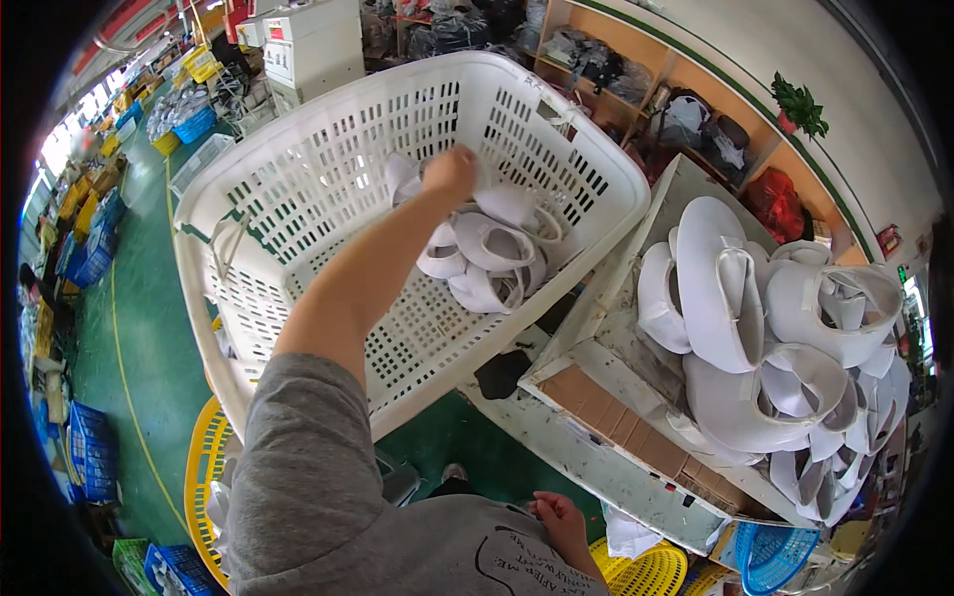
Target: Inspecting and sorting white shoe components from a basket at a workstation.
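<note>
My left arm reaches over a large white plastic basket (pixel 298 139) with slotted walls. Inside it, my left hand (pixel 452 172) is closed just above a heap of white shoe uppers (pixel 492 243). The fingertips are hidden and slightly blurred, so what they grip cannot be made out. One white upper (pixel 400 177) shows beside the wrist. Near my body at the lower edge, my right hand (pixel 561 519) has its fingers curled in, with nothing visible in them. Many more white shoe uppers (pixel 765 387) are piled on a worn table (pixel 596 343) at the right.
A yellow basket (pixel 204 467) stands under the white one at the left, and another yellow basket (pixel 641 574) lies at the lower right near a blue basket (pixel 775 551). Shelves (pixel 636 60) with bagged goods line the back. A green floor (pixel 139 328) stretches left, with baskets along it.
</note>
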{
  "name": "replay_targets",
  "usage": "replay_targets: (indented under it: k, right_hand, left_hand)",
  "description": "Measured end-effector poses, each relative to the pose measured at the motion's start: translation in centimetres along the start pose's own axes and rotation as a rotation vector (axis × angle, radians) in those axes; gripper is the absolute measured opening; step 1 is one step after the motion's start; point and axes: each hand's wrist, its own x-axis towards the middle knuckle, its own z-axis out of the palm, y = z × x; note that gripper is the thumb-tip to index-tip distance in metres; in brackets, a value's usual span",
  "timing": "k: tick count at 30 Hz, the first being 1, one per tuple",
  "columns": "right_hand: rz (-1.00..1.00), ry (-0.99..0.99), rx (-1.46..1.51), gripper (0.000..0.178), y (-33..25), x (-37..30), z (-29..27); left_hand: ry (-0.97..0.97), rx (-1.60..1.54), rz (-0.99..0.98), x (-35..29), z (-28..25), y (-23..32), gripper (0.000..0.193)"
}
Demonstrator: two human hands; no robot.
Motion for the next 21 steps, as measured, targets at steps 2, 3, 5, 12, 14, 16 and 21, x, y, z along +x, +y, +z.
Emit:
replay_targets:
  k: [2,3,5,12,14,16,21]
  right_hand:
    - [-0.047,-0.046,-0.050,0.022,-1.0,0.5,0.7]
    - [-0.068,-0.080,-0.048,0.021,-1.7,0.6,1.1]
    - [-0.103,-0.137,-0.052,0.021,-3.3,0.8,1.6]
    - [-1.014,-0.120,-0.288,0.036,-16.6,0.8,4.0]
    - [-1.213,-0.023,-0.254,0.055,-21.6,-0.1,6.3]
    - [-1.332,0.038,-0.169,0.058,-25.6,-1.8,9.1]
    - [-1.533,-0.406,-0.212,0.028,-23.2,-3.4,7.5]
  left_hand:
    - [0.315,-0.173,0.009,0.8,-4.7,0.2,0.029]
    - [0.329,-0.164,0.009,0.4,-7.1,0.7,0.029]
    - [0.242,-0.366,0.001,-1.2,-12.8,2.4,0.027]
    - [0.065,-0.446,0.226,-14.1,-22.1,7.2,0.025]
    - [-0.060,-0.411,0.289,-18.2,-23.0,8.2,0.027]
    - [-0.136,-0.496,0.330,-22.1,-24.0,8.8,0.026]
    - [-0.238,-0.635,0.389,-32.6,-25.9,12.0,0.022]
